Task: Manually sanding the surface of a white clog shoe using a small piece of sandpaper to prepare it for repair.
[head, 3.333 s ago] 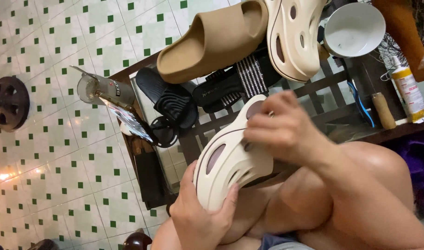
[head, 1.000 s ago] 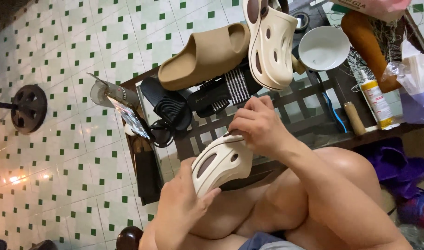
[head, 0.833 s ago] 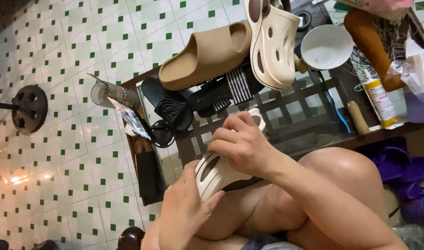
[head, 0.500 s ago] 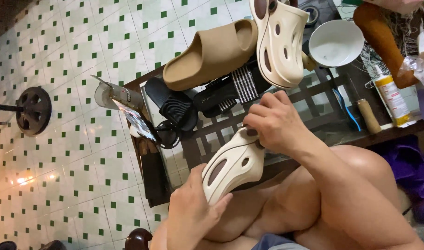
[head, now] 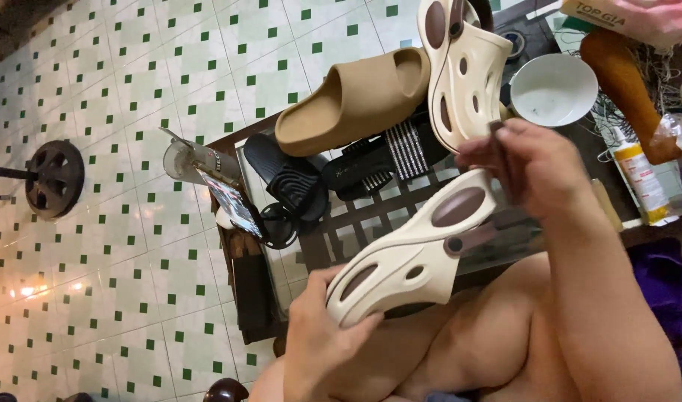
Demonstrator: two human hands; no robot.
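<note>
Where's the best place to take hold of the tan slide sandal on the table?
Probably by the tan slide sandal at its open heel end, coming from the right of the picture. It lies on its side atop the black sandals, foot opening facing that way, so fingers could likely hook inside the thick upper.

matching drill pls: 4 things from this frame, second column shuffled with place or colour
1. cream clog
2. tan slide
3. white bowl
4. glue bottle

A. far right, yellow label
B. held between left hand and right hand
C. empty, beyond the right hand
D. lying on black sandals

Pairs: 1-B, 2-D, 3-C, 4-A
</note>
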